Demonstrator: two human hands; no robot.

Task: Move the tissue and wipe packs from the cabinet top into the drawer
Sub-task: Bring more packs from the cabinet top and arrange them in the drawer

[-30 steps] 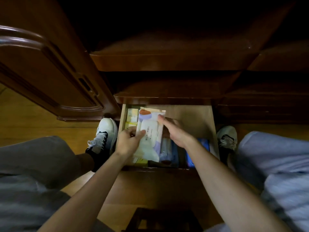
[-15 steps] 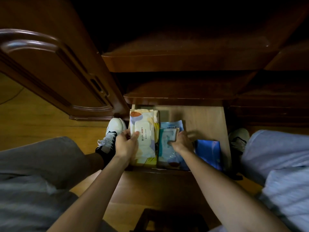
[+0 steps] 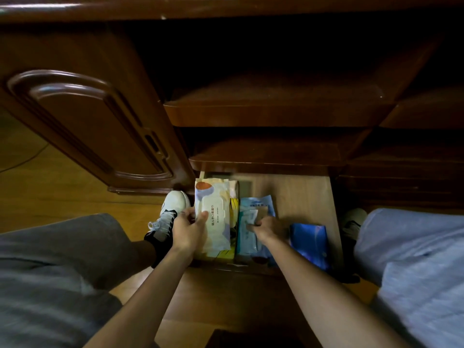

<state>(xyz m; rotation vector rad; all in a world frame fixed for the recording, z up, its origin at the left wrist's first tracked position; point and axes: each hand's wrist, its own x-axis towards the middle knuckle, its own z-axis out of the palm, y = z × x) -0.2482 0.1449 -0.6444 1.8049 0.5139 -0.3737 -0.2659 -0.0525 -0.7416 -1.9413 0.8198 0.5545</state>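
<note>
Below, left hand (image 3: pixel 187 228) gripping white wipe pack (image 3: pixel 214 219), right hand (image 3: pixel 267 228) on pale-blue pack (image 3: pixel 247 234), drawer (image 3: pixel 305 197)

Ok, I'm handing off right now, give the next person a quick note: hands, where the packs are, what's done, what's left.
Left hand grips the white-lidded wipe pack, lying at the drawer's left end on a yellow pack.
Right hand pinches the light blue pack beside it.
A dark blue pack lies further right; all of them are inside the open drawer.
Done: these packs are in.
Left: settle both packs and let go. The cabinet top is out of view, so check it for more.
</note>
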